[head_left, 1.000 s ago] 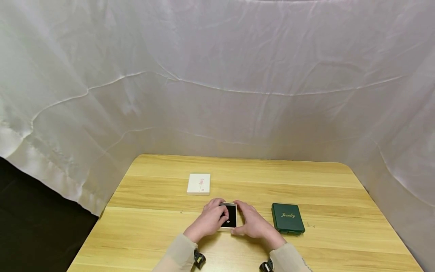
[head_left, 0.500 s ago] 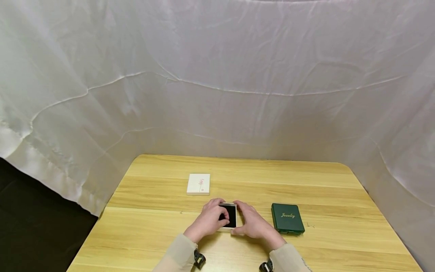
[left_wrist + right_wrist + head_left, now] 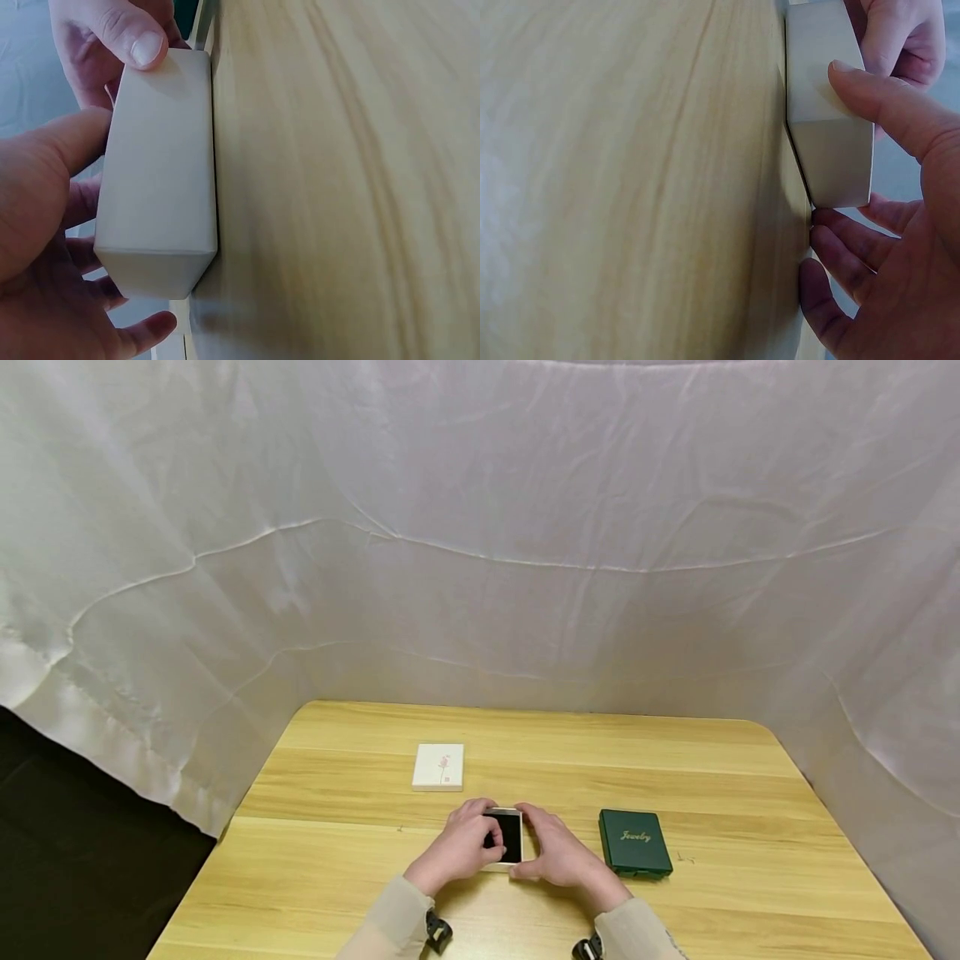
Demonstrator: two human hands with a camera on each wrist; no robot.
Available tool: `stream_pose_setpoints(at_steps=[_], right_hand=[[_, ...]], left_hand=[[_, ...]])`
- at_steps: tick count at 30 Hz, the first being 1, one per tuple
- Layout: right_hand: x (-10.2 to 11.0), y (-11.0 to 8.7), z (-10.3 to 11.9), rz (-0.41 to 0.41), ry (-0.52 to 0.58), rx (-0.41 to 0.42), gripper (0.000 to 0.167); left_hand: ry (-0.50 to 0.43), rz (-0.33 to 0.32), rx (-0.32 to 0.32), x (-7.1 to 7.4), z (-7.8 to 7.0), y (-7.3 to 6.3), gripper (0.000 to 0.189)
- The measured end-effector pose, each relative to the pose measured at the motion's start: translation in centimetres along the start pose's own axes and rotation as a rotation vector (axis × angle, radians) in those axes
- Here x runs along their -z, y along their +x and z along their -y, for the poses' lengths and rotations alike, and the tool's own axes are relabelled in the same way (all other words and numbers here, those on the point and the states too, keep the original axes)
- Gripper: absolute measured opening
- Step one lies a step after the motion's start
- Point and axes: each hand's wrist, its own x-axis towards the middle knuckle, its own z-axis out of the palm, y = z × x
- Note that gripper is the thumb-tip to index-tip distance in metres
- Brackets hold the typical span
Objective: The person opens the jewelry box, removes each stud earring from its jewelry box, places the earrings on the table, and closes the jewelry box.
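Observation:
A white open box (image 3: 501,867) with a black pad (image 3: 513,835) inside stands on the table between both hands. My left hand (image 3: 459,843) reaches over its left side, thumb and bent index finger close together over the pad. What lies under those fingertips is hidden. My right hand (image 3: 557,850) grips the box's right end, thumb on the near wall and fingers at the far side. In the right wrist view the right thumb (image 3: 885,101) lies against the box wall (image 3: 821,67). The left wrist view shows the left palm (image 3: 37,247) beside the box (image 3: 157,157).
A flat white lid (image 3: 438,767) with a pink flower print lies farther back on the left. To the right of my hands is a dark green box (image 3: 636,843) with gold "Jewelry" lettering. A pale curtain (image 3: 525,610) surrounds the wooden table (image 3: 720,910).
A second ago a small silver star showed on the black pad by my left fingertips. My left thumb has shifted slightly right and now hides it. The box and right hand stay put.

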Motion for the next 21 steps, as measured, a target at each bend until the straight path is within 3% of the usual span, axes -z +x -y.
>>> stream_pose_setpoints(at_steps=[6, 13, 21], right_hand=[[0.10, 0.01, 0.04, 0.007, 0.000, -0.007, 0.094], [0.15, 0.01, 0.02, 0.016, -0.007, -0.016, 0.094], [0.16, -0.03, 0.03, 0.020, -0.010, -0.018, 0.095]], left_hand=[[-0.023, 0.007, 0.003, 0.05, 0.13, -0.06, 0.014], [-0.055, -0.019, -0.056, -0.02, 0.49, -0.15, 0.011], [-0.112, 0.015, -0.061, 0.63, 0.75, -0.39, 0.010]])
